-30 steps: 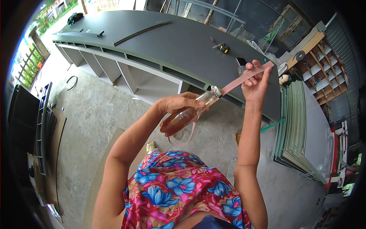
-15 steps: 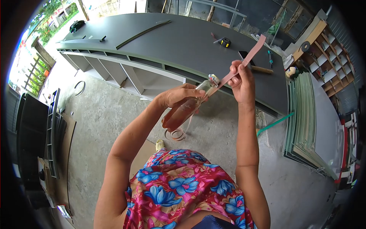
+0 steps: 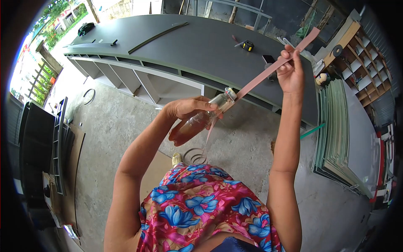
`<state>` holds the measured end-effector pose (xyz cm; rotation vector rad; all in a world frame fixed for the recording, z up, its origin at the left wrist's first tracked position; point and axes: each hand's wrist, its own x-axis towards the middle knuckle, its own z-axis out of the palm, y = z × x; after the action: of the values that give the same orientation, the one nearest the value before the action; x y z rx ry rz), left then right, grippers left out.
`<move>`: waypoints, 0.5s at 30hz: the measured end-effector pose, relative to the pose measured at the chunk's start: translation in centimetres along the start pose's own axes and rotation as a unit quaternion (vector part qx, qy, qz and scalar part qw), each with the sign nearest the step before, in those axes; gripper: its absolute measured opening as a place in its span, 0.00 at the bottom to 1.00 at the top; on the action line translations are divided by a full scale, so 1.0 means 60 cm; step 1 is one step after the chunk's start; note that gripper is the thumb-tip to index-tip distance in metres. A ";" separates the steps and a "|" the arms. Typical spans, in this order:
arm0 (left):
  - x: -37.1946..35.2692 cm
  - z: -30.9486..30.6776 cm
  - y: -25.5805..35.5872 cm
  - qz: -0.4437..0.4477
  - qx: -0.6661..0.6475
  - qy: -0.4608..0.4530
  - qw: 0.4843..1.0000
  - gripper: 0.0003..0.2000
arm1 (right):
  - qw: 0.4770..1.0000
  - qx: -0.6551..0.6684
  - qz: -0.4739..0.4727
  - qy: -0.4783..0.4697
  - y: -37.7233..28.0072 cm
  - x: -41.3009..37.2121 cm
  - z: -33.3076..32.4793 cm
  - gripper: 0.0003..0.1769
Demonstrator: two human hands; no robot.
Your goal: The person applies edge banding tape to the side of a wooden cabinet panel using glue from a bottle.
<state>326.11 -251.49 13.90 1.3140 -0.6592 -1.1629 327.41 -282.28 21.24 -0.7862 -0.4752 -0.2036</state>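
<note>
My left hand [image 3: 195,108] is wrapped round a clear plastic bottle [image 3: 189,128] with reddish-brown liquid in its lower part. The bottle is tilted, its neck pointing up and right. A flat pink strip [image 3: 262,78] passes along the bottle's neck and stretches up to my right hand [image 3: 290,69], whose fingers pinch it near its free end. Below the left hand the rest of the strip hangs down and lies in loose coils [image 3: 195,156] near my foot. How the strip runs under the bottle is hidden by the left hand.
A long dark-grey cabinet [image 3: 176,46] lies in front of me, carrying a tape measure [image 3: 248,45], a phone [image 3: 268,59] and a thin dark strip [image 3: 157,38]. Upright panels [image 3: 331,126] lean at the right, beside a wooden pigeonhole shelf [image 3: 367,63]. Dark frames [image 3: 58,143] stand at the left.
My right hand has moved up and right with the strip, and a longer stretch now spans between my hands. The bottle in my left hand has shifted slightly left.
</note>
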 end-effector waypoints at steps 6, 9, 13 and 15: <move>-0.029 -0.018 0.060 -0.029 0.095 0.013 0.995 0.27 | 0.999 0.040 -0.025 -0.016 -0.019 0.001 -0.029 0.17; -0.043 -0.014 0.101 -0.024 0.129 0.033 0.991 0.28 | 0.996 0.075 -0.045 -0.023 -0.029 0.001 -0.025 0.17; -0.045 -0.002 0.128 -0.022 0.162 0.090 0.983 0.28 | 0.997 0.028 -0.077 0.009 -0.014 -0.018 0.012 0.15; -0.038 0.000 0.127 -0.010 0.152 0.101 0.983 0.28 | 0.999 0.021 -0.035 0.010 0.012 -0.034 0.033 0.15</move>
<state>327.42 -250.47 21.65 1.6746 -0.6937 -0.9528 325.22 -280.34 21.03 -0.7275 -0.4869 -0.2650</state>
